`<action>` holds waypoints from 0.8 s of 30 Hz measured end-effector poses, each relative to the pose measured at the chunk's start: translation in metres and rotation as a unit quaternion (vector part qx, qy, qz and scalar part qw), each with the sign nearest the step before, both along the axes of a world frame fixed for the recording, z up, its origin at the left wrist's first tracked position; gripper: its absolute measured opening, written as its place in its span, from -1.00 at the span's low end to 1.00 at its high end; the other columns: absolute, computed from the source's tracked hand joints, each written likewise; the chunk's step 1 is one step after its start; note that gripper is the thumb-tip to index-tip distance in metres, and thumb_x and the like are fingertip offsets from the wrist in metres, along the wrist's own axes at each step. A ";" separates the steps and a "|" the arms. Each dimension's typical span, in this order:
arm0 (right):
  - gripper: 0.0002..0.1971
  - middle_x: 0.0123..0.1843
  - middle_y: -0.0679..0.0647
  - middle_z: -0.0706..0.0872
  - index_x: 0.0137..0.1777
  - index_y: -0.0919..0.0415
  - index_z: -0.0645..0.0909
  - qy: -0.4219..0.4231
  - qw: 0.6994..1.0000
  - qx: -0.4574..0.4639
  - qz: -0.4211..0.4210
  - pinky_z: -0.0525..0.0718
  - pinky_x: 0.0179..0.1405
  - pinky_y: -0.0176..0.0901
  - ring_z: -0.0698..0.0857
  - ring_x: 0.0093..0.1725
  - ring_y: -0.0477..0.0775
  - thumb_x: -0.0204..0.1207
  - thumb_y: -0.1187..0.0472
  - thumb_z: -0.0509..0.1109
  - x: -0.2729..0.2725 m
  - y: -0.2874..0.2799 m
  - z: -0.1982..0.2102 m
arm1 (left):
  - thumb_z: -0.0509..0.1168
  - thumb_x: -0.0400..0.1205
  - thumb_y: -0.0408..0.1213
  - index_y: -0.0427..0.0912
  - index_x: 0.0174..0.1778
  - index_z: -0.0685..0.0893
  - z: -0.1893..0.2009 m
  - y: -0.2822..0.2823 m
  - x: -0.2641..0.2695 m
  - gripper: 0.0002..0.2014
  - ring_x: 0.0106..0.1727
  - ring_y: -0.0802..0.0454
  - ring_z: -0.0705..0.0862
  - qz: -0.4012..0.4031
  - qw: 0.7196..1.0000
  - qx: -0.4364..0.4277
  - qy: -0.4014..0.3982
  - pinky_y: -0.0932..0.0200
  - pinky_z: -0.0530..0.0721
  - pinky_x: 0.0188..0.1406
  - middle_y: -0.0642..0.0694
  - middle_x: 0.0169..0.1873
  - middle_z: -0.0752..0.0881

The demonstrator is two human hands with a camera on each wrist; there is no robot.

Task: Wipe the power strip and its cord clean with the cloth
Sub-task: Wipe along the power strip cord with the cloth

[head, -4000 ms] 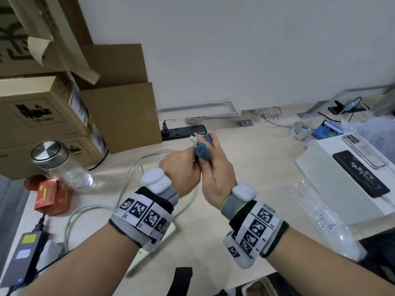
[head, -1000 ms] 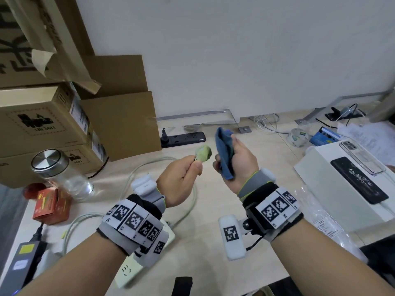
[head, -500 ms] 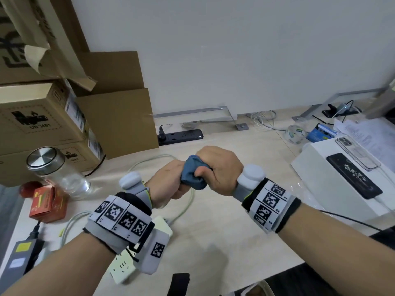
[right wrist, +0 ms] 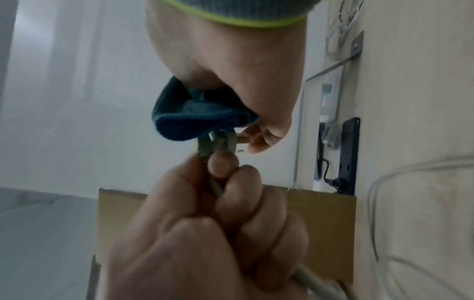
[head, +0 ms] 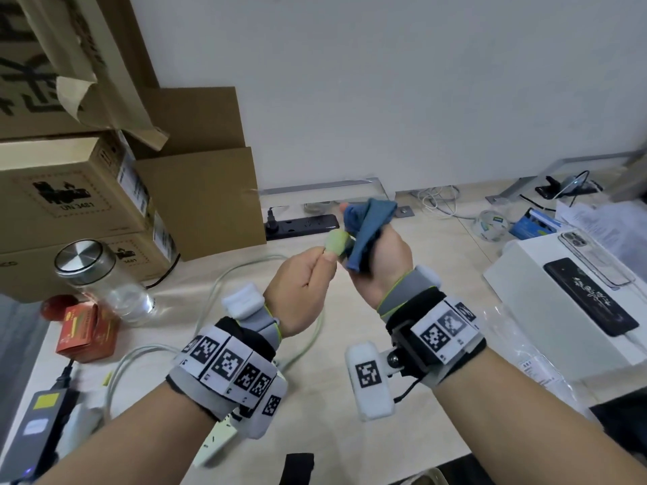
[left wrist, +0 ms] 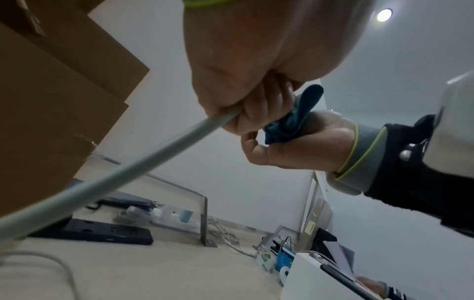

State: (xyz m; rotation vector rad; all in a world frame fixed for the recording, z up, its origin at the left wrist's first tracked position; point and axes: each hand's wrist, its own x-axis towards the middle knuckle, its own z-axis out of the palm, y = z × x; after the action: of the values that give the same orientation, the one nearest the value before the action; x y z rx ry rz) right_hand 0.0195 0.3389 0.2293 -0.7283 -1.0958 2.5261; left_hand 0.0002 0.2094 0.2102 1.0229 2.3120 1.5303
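Head view: your left hand (head: pixel 301 292) holds the pale green plug (head: pixel 336 241) up above the tabletop (head: pixel 350 397), fingers clenched round the cord (head: pixel 308 344) just below it. Your right hand (head: pixel 381 264) grips the blue cloth (head: pixel 367 229), which touches the plug's right side. The white power strip (head: pixel 217 439) lies on the tabletop under your left wrist, and a black power strip (head: pixel 301 225) sits by the cardboard boxes (head: pixel 196 201).

Left wrist view: the cord (left wrist: pixel 115 174) runs out of your closed fist (left wrist: pixel 256 71), with the cloth (left wrist: pixel 292 119) bunched in the other palm just beyond your fingers (left wrist: pixel 259 113).

Right wrist view: the cloth (right wrist: pixel 195 119) folds over the plug's top (right wrist: pixel 218 142), and your left fingers (right wrist: pixel 223 162) pinch right beneath it.
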 end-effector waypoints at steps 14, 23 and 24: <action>-0.61 -0.37 -0.17 0.61 -0.13 0.11 0.60 0.015 0.861 0.507 0.044 0.52 -0.28 -0.30 0.57 -0.34 -0.18 0.57 -0.17 0.10 0.016 -0.007 -0.018 | 0.01 0.61 -0.21 -0.03 -0.50 0.43 0.010 0.002 -0.001 -0.67 -0.49 0.22 0.52 -0.018 0.997 -0.025 0.070 0.42 0.34 -0.51 0.12 -0.60 0.55; -0.47 -0.17 0.18 0.76 -0.22 0.09 0.70 -0.061 0.983 0.085 0.152 0.50 -0.35 -0.13 0.70 -0.26 0.14 0.64 -0.26 0.08 0.005 0.003 -0.014 | -0.06 0.66 -0.02 -0.14 -0.39 0.34 -0.005 0.003 -0.006 -0.64 -0.51 0.02 0.38 -0.025 0.989 -0.043 0.137 0.06 0.30 -0.47 -0.08 -0.49 0.47; -0.46 -0.12 0.21 0.76 -0.17 0.12 0.69 -0.054 0.984 0.040 0.163 0.57 -0.29 -0.10 0.72 -0.18 0.16 0.63 -0.28 0.08 0.006 0.003 -0.012 | -0.06 0.66 -0.03 -0.13 -0.39 0.33 -0.006 0.004 -0.007 -0.64 -0.50 -0.02 0.40 -0.023 0.990 -0.046 0.129 0.01 0.32 -0.45 -0.10 -0.47 0.48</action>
State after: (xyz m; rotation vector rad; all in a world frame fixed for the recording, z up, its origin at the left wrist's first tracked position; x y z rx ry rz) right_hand 0.0251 0.3421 0.2174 -0.7234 -1.4498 2.7140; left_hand -0.0072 0.2130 0.2041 1.3068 2.4803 1.3290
